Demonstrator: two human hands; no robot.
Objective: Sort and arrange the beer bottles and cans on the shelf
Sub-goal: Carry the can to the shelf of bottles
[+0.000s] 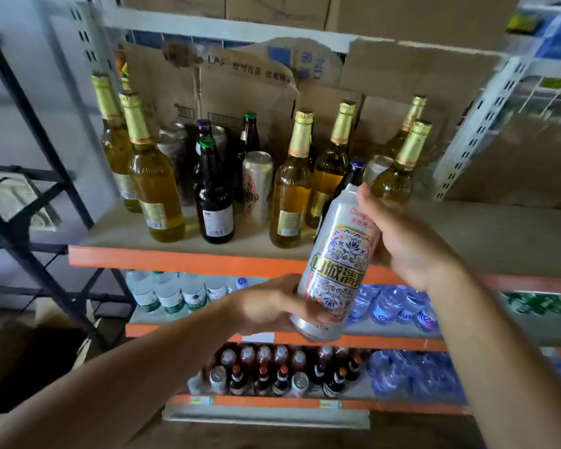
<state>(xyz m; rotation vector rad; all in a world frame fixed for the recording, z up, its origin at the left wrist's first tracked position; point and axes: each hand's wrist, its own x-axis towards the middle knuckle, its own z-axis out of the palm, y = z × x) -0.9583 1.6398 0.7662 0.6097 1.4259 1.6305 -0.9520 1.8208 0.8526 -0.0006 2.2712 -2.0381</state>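
Gripping the patterned can (337, 254), left hand (272, 303) at base, right hand (402, 244) near top; tilted label-out, likely reading the brand before picking its shelf (175, 259) spot.

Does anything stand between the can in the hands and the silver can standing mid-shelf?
Yes. A gold-foiled bottle stands just right of the shelf can, on the straight line from the held can. The shelf directly before that can looks bare, though narrow.

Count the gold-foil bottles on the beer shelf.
6: two gold-foil bottles at left, two centre, two at right above the held can. More may be hidden.
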